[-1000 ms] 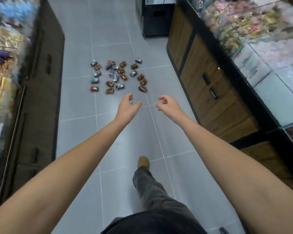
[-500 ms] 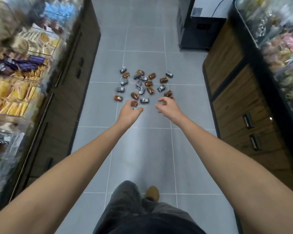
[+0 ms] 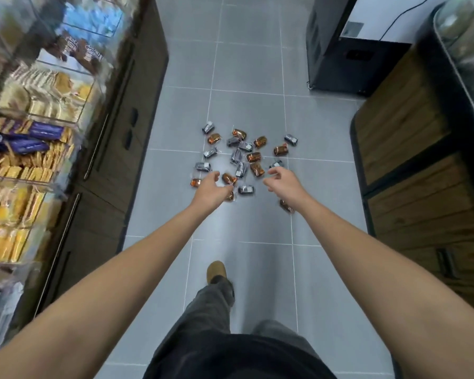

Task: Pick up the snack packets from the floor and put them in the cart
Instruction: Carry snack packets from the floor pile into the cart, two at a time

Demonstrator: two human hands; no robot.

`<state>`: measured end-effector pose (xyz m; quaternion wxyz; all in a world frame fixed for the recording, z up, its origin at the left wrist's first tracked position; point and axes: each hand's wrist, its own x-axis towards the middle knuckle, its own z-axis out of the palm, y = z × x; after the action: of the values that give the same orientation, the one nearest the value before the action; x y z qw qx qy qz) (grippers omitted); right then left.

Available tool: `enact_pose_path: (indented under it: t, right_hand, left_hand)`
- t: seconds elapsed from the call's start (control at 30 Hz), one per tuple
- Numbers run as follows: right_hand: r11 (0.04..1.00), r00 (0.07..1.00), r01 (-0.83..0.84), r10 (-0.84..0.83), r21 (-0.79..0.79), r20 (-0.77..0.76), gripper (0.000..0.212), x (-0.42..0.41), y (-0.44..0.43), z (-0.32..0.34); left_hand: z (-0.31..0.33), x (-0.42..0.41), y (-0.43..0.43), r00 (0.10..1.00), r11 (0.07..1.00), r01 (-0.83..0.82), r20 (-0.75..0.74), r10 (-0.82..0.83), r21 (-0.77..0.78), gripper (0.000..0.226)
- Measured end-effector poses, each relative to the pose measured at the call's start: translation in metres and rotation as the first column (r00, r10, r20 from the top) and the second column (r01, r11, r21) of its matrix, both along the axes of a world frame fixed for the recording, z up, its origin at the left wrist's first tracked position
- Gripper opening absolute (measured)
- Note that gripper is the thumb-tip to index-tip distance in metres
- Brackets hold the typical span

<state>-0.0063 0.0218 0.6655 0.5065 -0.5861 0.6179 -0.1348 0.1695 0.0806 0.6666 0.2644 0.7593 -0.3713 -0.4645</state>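
Several small snack packets (image 3: 253, 156), orange-brown and silver-grey, lie scattered in a loose cluster on the grey tiled floor (image 3: 246, 64) in the aisle ahead. My left hand (image 3: 210, 188) reaches out over the cluster's near left edge, fingers loosely curled and holding nothing. My right hand (image 3: 282, 181) reaches out over the near right edge, fingers also relaxed and empty. One orange packet (image 3: 286, 206) shows just under my right wrist. No cart is in view.
Shelves of packaged biscuits (image 3: 25, 149) over dark cabinets line the left side. A wooden counter with drawers (image 3: 411, 170) lines the right. A black cabinet (image 3: 340, 58) stands at the far right. My leg and brown shoe (image 3: 216, 270) are stepping forward.
I have walked closer to the packets. Both hands now hang over the near edge of the cluster, where a second ago they were short of it.
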Motion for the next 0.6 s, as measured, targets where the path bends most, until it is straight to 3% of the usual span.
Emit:
enact_pose_path:
  t: [0.27, 0.4, 0.6]
  right_hand:
    - [0.996, 0.997, 0.081, -0.082, 0.044, 0.007, 0.015, 0.040, -0.104, -0.004]
    - [0.992, 0.996, 0.094, -0.094, 0.082, -0.011, 0.018, 0.046, -0.152, -0.022]
    - [0.985, 0.999, 0.035, -0.028, 0.166, -0.047, 0.038, 0.049, -0.230, -0.063]
  left_hand:
    - [-0.002, 0.035, -0.123, 0.990, 0.989, 0.141, 0.022, -0.142, 0.035, 0.062]
    - [-0.015, 0.039, -0.174, 0.985, 0.984, 0.170, 0.030, -0.172, 0.052, 0.064]
    - [-0.050, 0.040, -0.249, 0.980, 0.971, 0.197, 0.009, -0.200, 0.138, 0.067]
